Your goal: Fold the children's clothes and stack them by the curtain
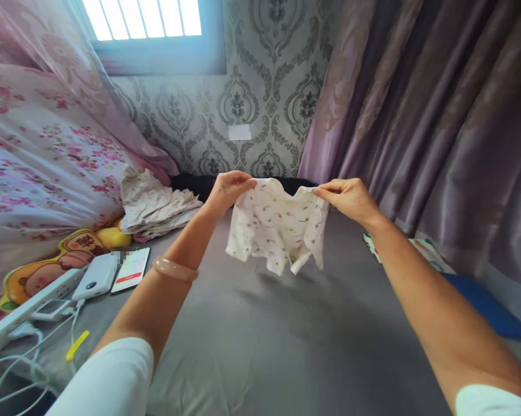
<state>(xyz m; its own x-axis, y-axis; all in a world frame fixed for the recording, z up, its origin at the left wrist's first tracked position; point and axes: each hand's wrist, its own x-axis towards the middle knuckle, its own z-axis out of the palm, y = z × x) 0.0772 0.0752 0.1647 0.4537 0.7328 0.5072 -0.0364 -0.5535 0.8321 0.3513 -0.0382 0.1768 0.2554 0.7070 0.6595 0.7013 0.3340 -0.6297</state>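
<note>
A small white baby shirt (281, 222) with a scattered dark print hangs in the air above the grey bed sheet (264, 335). My left hand (232, 190) pinches its upper left corner between thumb and fingers. At the upper right corner, my right hand (349, 196) pinches the cloth the same way. The top edge dips between the two hands, and the lower edges hang loose in folds, apart from the sheet.
Crumpled light clothes (156, 202) are piled at the back left. Along the left lie a phone (130, 270), a white power bank (96, 276), a power strip (34, 306) with cables, and a yellow cartoon cushion (39, 274). A blue flat item (486, 306) lies at right.
</note>
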